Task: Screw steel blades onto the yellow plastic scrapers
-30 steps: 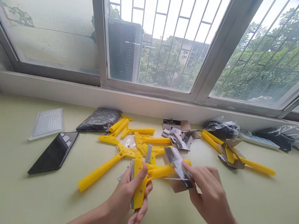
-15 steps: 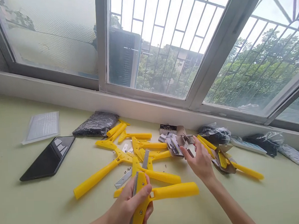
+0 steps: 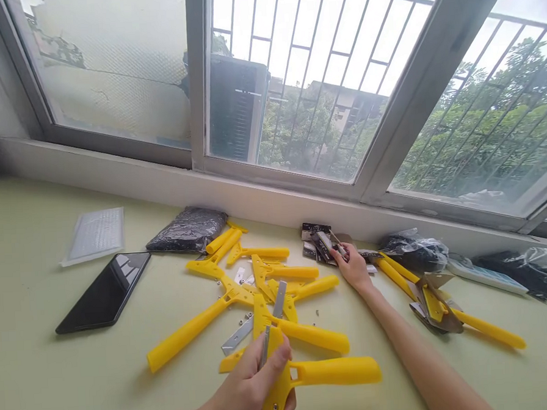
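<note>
My left hand [image 3: 264,374] is closed around the head of a yellow scraper [image 3: 337,372], with a metal blade along its edge and the handle pointing right. Farther back, my right hand [image 3: 352,268] has its fingers closed on a cardboard sleeve [image 3: 341,250] among a small pile of black-and-white printed cardboard sleeves [image 3: 321,244]. The fingers partly cover the sleeve. Several other yellow scrapers [image 3: 184,335] lie crossed over one another in front of my left hand. Among them are loose metal blades [image 3: 238,335] and small nuts and screws.
At the right lies a yellow scraper [image 3: 491,328] with an opened cardboard sleeve [image 3: 437,309] around its head. A black tablet-like slab [image 3: 104,293], a clear packet [image 3: 96,232] and a dark plastic-wrapped bundle [image 3: 187,229] lie left. More bagged items [image 3: 413,249] line the windowsill [image 3: 264,196].
My right hand has moved forward onto the cardboard sleeves and its fingers have closed. The left hand still grips the scraper. The view has shifted slightly.
</note>
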Demonstrator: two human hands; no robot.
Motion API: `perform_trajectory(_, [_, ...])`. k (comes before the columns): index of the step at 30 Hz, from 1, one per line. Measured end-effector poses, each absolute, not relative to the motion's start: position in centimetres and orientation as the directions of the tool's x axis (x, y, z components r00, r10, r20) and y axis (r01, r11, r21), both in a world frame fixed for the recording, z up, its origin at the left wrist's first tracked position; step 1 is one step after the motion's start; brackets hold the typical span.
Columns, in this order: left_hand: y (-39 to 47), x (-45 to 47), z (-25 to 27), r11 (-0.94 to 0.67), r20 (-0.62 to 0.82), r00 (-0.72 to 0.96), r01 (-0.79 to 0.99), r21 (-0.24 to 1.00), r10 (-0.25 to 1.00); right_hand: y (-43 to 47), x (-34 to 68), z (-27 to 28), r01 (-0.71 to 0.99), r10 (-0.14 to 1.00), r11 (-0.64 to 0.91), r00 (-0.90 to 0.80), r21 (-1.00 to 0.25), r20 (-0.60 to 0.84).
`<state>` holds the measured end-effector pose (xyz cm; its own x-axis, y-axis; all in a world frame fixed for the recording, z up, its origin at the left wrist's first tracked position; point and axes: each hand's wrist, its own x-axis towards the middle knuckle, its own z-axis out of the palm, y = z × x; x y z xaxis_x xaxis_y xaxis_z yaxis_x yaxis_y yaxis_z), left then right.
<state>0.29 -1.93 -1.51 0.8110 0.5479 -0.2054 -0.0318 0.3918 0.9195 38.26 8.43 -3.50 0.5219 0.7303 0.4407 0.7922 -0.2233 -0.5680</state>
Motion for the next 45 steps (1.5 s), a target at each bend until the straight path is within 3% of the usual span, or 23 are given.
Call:
perform_trajectory(4, [-2.3, 0.0, -0.7, 0.485, -0.318, 0.803, 0.041, 0.874, 0.504, 7.1, 36.0, -0.6, 0.703, 0.61, -0.133, 0.613, -0.699, 0.501])
perform_trajectory(11, [-1.0, 0.0, -2.2, 0.54, -0.115, 0.93, -0.1, 0.836, 0.35, -6.2, 25.5, 1.5, 0.609, 0.851, 0.148, 0.322, -0.779, 0.414])
perform_trajectory(13, [-0.7, 0.1, -2.6, 0.554, -0.09, 0.949, -0.097, 0.827, 0.301, -9.7, 22.4, 0.8, 0.559, 0.847, 0.189, 0.323, -0.808, 0.421])
perform_trajectory(16, [-0.7, 0.1, -2.7, 0.575, -0.122, 0.96, -0.049, 0.816, 0.254, -12.6, 19.7, -0.1, 0.5, 0.749, 0.234, 0.454, -0.834, 0.483])
perform_trajectory(19, [-0.7, 0.1, -2.6, 0.586, -0.164, 0.956, -0.011, 0.81, 0.245, -13.0, 19.3, -0.8, 0.421, 0.76, 0.305, 0.434, -0.854, 0.485])
perform_trajectory(22, [-0.6, 0.1, -2.5, 0.588, -0.2, 0.951, 0.026, 0.809, 0.234, -12.1, 19.9, -0.8, 0.486, 0.736, 0.445, 0.28, -0.752, 0.616])
perform_trajectory(26, [-0.6, 0.1, -2.6, 0.586, -0.24, 0.934, 0.042, 0.81, 0.264, -9.2, 20.1, 2.0, 0.688, 0.634, 0.562, -0.004, -0.459, 0.773])
perform_trajectory(30, [-0.7, 0.3, -2.3, 0.594, -0.23, 0.922, 0.001, 0.804, 0.31, -5.6, 18.9, 5.5, 0.789, 0.589, 0.575, -0.217, -0.215, 0.779])
perform_trajectory(33, [-0.7, 0.4, -2.0, 0.607, -0.248, 0.908, -0.008, 0.795, 0.337, -4.2, 18.3, 6.2, 0.768, 0.549, 0.639, -0.411, -0.048, 0.728])
perform_trajectory(45, [-0.8, 0.2, -1.3, 0.568, -0.295, 0.879, 0.035, 0.822, 0.373, -4.9, 17.8, 5.0, 0.719, 0.502, 0.695, -0.487, 0.002, 0.715])
